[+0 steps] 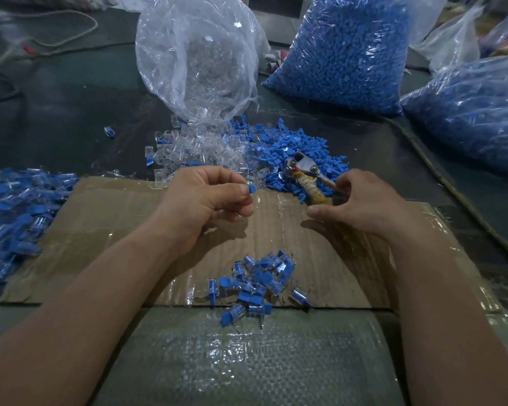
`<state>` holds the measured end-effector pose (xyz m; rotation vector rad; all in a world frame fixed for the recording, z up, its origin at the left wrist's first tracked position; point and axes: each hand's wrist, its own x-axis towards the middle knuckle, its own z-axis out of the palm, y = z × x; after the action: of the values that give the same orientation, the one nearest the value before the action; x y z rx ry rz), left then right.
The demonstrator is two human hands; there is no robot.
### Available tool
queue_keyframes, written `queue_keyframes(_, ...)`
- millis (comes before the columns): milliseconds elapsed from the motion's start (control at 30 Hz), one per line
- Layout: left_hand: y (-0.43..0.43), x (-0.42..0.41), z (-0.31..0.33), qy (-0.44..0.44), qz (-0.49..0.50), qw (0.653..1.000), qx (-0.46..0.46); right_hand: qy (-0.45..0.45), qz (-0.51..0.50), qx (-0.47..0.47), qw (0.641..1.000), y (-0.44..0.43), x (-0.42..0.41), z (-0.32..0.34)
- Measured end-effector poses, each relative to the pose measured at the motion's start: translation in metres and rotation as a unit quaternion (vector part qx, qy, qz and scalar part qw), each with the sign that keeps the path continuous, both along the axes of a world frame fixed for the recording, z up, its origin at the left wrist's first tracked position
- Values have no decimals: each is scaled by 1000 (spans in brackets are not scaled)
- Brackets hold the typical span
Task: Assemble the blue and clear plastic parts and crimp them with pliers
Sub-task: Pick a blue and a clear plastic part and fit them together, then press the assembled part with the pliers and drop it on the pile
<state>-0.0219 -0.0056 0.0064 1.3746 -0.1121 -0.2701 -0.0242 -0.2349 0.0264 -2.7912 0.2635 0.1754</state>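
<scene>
Blue plastic, small and cap-shaped: the left hand (206, 200) is pinching one blue part (252, 189) between thumb and forefinger, holding it above a sheet of cardboard (115, 227). To its right, a short gap away, the right hand (364, 200) is curling its fingers round the tape-wrapped handles of the pliers (311, 180), whose metal head is lying on a heap of loose blue parts (288, 145) just beyond the hands. Beside that heap, clear parts (185, 153) are spilling from an open clear bag (197, 60). Finished blue-and-clear pieces (258, 282) are lying in a small pile near the wrists, and a bigger pile (9, 206) is sitting at the far left. Two full bags of blue parts (346, 51) are standing behind, to the right.
</scene>
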Motion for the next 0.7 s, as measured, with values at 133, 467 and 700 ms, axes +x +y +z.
queue_keyframes(133,0,0,0,-2,-2,1000,0,24,6,-19,1000,3,3,-3)
queue_keyframes(467,1,1,-3,-4,-9,1000,-16,-86,-38,-7,996,7,2,-4)
queue_keyframes(700,2,5,-7,-10,4,999,-40,-234,29,51,970,25,-11,5)
